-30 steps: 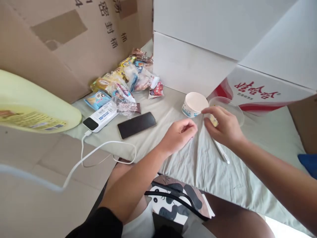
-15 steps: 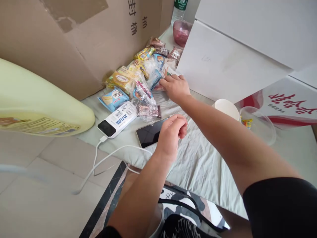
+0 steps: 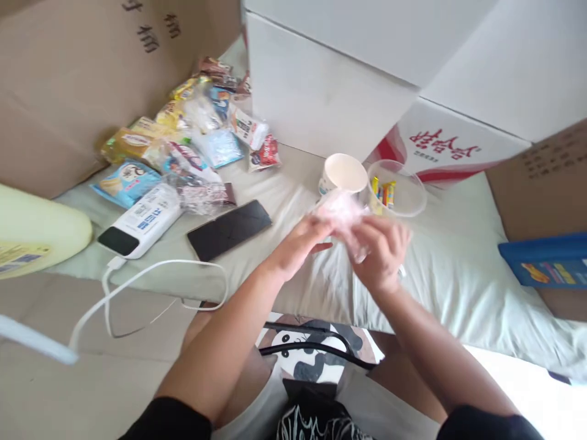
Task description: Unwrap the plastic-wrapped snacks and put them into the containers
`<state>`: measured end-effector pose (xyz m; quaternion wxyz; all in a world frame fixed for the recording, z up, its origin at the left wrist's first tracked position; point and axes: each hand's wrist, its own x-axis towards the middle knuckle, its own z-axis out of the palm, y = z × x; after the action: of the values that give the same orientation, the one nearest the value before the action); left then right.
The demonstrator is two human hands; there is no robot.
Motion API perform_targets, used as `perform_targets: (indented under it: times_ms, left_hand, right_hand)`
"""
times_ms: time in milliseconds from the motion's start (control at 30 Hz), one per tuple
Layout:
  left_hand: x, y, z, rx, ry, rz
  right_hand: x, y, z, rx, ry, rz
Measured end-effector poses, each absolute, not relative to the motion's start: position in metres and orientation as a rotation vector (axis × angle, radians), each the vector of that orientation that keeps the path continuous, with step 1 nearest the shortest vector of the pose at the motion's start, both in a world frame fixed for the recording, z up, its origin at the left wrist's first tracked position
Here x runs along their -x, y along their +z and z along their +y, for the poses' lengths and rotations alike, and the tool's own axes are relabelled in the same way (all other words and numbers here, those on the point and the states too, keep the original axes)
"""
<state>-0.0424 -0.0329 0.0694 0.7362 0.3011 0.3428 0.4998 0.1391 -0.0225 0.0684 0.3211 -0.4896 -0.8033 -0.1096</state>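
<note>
Over the cloth, just in front of a white paper cup (image 3: 345,174), both of my hands meet at a crumpled pinkish see-through plastic wrapper (image 3: 342,214). It is smeared by motion, and I cannot make out what is inside, if anything. My right hand (image 3: 380,250) is closed on its right side with curled fingers. From the left, my left hand (image 3: 300,244) grips its near edge, fingers fairly straight. A clear round plastic container (image 3: 415,205) beside the cup holds small yellow-and-red packets (image 3: 384,192). The black phone (image 3: 229,229) lies left of my left hand.
Packaged snacks (image 3: 131,183) are heaped at the left against a cardboard box (image 3: 68,79). A white power bank (image 3: 147,217) has a white cable (image 3: 160,264) looping off the edge. White boxes (image 3: 321,85) stand behind; a blue box (image 3: 545,263) is at right.
My right hand has left the snack pile and come back towards me, now with the pinkish wrapper. My left hand has joined it there. The view has swung right, showing the blue box.
</note>
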Motion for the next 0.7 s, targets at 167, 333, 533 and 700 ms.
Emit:
perform_targets:
  times_ms: [167,333,533,700]
  left_hand:
    - [0.0,0.045,-0.028,-0.733,0.92,0.781]
    - [-0.004,0.04,-0.016,-0.812,0.779,0.832]
    - [-0.004,0.051,-0.014,-1.029,0.521,0.951]
    - [0.0,0.052,-0.013,-0.975,0.593,1.04]
  right_hand:
    - [-0.181,0.013,-0.076,1.278,0.131,-2.175]
    - [-0.215,0.022,-0.058,1.22,0.504,-1.953]
    - [-0.227,0.024,-0.036,1.094,1.091,-1.776]
    - [-0.223,0.022,-0.033,1.311,1.232,-1.589]
